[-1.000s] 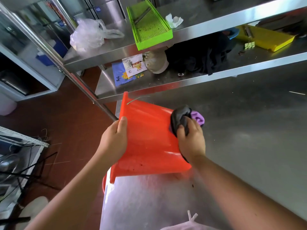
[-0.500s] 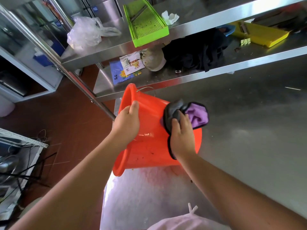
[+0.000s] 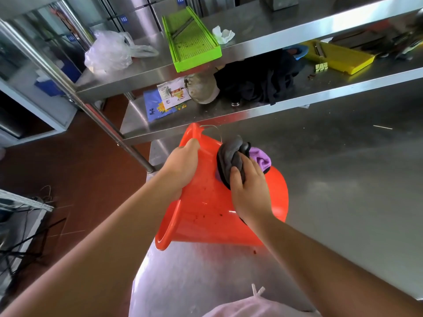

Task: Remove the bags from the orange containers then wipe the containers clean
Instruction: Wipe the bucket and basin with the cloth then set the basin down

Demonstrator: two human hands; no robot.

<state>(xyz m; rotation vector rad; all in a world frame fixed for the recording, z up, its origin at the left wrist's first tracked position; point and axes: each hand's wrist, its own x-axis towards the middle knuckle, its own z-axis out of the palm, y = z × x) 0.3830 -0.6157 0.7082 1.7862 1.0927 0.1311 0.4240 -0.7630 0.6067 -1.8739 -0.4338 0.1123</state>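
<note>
Left hand (image 3: 183, 165) grips the rim of the orange container (image 3: 206, 209); right hand (image 3: 248, 188) presses a bunched grey-and-purple cloth (image 3: 235, 156) against its outer wall. Container lies tipped on the table (image 3: 343, 191), mouth facing left past the table's left edge. No bag visible in it; dark specks remain on the wall, so wiping looks unfinished. Open table to the right; a shelf (image 3: 251, 115) overhangs close behind.

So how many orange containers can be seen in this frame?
1. The orange bucket lies on its side at the steel table's left edge, left hand on its rim, right hand pressing a cloth against it. Others may be out of view.
</note>
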